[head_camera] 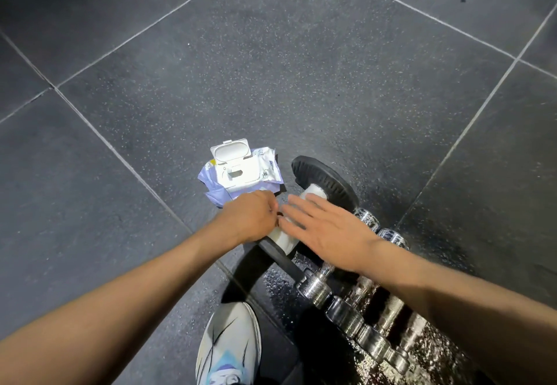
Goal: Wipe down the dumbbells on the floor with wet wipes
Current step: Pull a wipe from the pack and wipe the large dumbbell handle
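A dumbbell lies on the dark floor with a black plate (324, 181) at its far end. A white wet wipe (281, 238) is wrapped round its bar between the plates. My left hand (250, 218) curls its fingers round the wipe on the bar's left side. My right hand (328, 227) lies over the bar with straight, spread fingers, covering most of the wipe. A purple and white pack of wet wipes (238, 172) sits just beyond my left hand, its white lid flipped open.
Chrome dumbbell handles and collars (355, 309) lie in a row at the lower right, partly under my right forearm. My white sneaker (229, 345) stands at the bottom centre. Dark speckled rubber floor tiles (271, 68) with pale seams stretch all around.
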